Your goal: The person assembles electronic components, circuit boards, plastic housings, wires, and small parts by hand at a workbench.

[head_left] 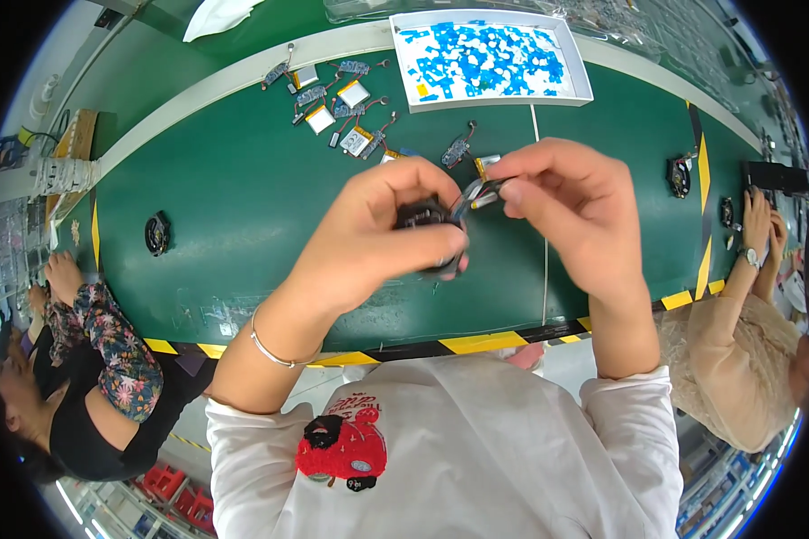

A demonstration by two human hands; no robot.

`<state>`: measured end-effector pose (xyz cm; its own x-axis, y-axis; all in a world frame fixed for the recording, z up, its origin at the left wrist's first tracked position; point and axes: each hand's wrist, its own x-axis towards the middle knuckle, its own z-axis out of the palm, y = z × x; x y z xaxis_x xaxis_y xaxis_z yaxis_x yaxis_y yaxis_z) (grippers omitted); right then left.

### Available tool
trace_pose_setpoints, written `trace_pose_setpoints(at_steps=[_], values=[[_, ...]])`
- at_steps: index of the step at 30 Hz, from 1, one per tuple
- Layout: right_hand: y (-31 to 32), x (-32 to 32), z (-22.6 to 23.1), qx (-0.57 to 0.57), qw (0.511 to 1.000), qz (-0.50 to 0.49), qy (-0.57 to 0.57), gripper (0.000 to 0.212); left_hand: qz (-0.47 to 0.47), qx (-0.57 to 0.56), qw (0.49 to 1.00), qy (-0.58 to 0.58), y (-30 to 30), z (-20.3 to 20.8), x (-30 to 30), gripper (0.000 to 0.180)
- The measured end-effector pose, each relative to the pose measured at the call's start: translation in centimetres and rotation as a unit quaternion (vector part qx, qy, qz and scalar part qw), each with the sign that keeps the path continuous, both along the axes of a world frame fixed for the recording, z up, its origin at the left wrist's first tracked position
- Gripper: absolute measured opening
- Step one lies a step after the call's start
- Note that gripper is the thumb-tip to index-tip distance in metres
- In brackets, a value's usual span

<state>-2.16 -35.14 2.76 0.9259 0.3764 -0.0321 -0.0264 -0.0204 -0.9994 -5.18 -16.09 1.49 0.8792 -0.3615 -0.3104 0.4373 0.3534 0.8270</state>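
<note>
1. Green counter point(261, 207); white box point(512, 102) of blue pieces point(476, 58), 1 o'clock.
2. Left hand point(368, 225) closed around black housing point(420, 214), centre.
3. Right hand point(580, 211) pinching small wired part point(486, 194) at housing's 2 o'clock.

An electronics assembly workshop, by the look of it: a long green-topped counter point(261, 238), edged with yellow-and-black striped tape point(483, 343), carries loose wired circuit boards point(354, 67), silver pouch batteries point(354, 92) and a shallow white box point(503, 102) of tiny blue-and-white parts point(476, 56). Co-workers are stationed left point(94, 395) and right point(733, 359), as along a production line.
</note>
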Motion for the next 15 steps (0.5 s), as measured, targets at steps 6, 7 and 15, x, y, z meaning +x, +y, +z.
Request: trace_pose_setpoints(at_steps=[6, 7, 15], values=[[0.4, -0.8, -0.2, -0.094, 0.977, -0.008, -0.191, 0.014, -0.020, 0.274, 0.955, -0.111, -0.1, 0.1, -0.1, 0.021], [0.5, -0.8, -0.2, -0.093, 0.977, -0.006, -0.192, 0.014, 0.015, 0.210, 0.975, -0.076, -0.1, 0.0, -0.1, 0.017], [1.4, -0.6, -0.5, -0.148, 0.893, -0.023, -0.425, 0.018, 0.098, -0.073, 0.992, 0.038, 0.1, -0.6, -0.3, 0.018]])
